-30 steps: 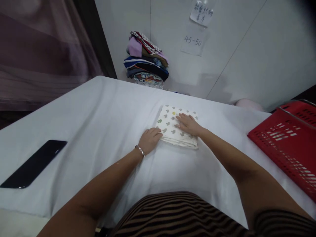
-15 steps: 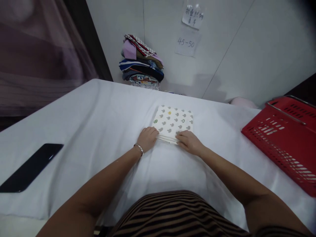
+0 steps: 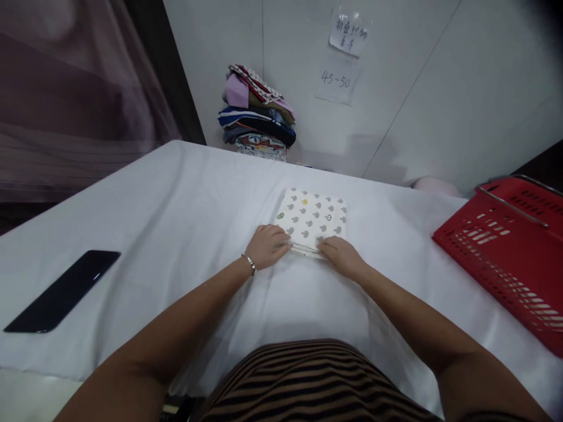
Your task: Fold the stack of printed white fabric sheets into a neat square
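A folded white cloth (image 3: 311, 217) printed with small grey shapes and a few yellow and green ones lies flat on the white-covered table (image 3: 197, 199). At its near left corner my left hand (image 3: 267, 246), with a bracelet at the wrist, has its fingers closed on the edge. My right hand (image 3: 342, 256) pinches the near edge further right. Several folded layers show between the two hands. Both thumbs are partly hidden.
A red basket (image 3: 505, 252) with a metal handle stands at the right. On the left lies a flat dark panel (image 3: 64, 291). Stacked folded clothes (image 3: 259, 117) sit beyond the far edge, against the wall with paper signs (image 3: 338, 79).
My left hand has shifted slightly right along the near edge of the cloth, its fingers now further in at the corner. The whole view has moved a little.
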`<state>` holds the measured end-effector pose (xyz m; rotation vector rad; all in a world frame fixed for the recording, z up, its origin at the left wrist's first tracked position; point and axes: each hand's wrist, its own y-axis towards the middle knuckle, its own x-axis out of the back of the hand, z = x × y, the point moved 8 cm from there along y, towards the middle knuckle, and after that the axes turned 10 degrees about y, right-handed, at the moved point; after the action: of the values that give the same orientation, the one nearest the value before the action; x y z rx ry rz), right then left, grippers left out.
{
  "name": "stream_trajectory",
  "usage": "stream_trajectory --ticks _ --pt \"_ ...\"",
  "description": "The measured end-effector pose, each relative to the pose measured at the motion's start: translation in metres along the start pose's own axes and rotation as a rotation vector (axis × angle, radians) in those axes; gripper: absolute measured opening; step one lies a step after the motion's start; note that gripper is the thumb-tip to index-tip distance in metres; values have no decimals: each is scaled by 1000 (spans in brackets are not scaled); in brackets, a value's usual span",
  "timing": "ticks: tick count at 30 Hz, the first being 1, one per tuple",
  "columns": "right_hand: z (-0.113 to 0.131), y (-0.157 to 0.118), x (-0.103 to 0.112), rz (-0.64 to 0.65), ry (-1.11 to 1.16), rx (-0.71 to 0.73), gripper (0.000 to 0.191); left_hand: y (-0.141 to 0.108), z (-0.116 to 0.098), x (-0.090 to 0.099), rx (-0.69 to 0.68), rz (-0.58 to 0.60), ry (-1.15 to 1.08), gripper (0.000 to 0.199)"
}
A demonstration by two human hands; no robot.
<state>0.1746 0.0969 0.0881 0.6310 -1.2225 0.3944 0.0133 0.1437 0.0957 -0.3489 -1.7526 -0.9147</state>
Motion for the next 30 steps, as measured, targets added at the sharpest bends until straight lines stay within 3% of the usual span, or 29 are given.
stream_trajectory --ticks 6,12,18,23,30 --pt "-2 3 8 -34 166 -93 23 19 -7 -17 -52 122 -7 18" --pt "-9 8 7 33 261 -183 19 34 -11 -21 -93 287 64 14" --pt "-14 14 7 72 307 -203 20 38 -18 -13 -122 251 99 22" --pt "-3 10 8 79 124 -137 22 32 -20 -9 -104 199 131 20" --pt "7 5 0 98 -27 -74 26 14 -27 -18 -244 136 204 18"
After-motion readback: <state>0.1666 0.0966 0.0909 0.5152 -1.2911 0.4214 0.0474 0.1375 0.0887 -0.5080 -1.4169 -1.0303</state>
